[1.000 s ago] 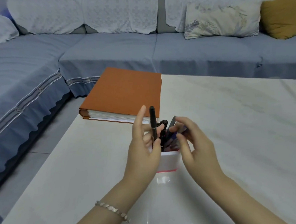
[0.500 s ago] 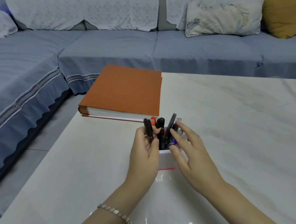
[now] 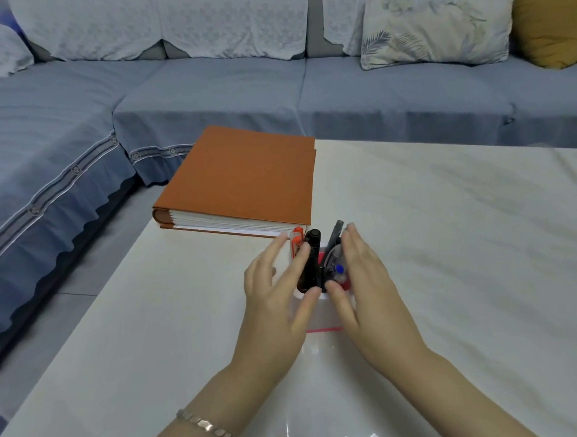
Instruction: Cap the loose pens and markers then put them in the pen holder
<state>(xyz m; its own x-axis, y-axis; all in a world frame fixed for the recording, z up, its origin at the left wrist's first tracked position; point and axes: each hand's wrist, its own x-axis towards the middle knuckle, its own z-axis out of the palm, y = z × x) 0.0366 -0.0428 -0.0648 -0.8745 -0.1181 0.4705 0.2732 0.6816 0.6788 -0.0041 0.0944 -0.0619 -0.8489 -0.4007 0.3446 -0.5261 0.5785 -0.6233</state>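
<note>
Well, the pen holder (image 3: 322,312) stands upright on the near middle of the white table (image 3: 467,241), with a black marker (image 3: 311,260), an orange-capped pen (image 3: 296,239) and a grey pen (image 3: 336,232) sticking out of it. The left hand (image 3: 275,303) flanks it on the left and the right hand (image 3: 369,287) on the right, both with straight fingers, gripping nothing; whether they touch it is unclear. An orange book (image 3: 244,180) lies just beyond, and a blue sofa (image 3: 222,94) runs along the far side.

I see a rust-orange book (image 3: 244,177) on the pale marbled bench (image 3: 450,242). The red-edged pen holder (image 3: 323,321) has black pens (image 3: 311,260), one orange cap (image 3: 297,239) (and a blue tip (image 3: 339,268)).
</note>
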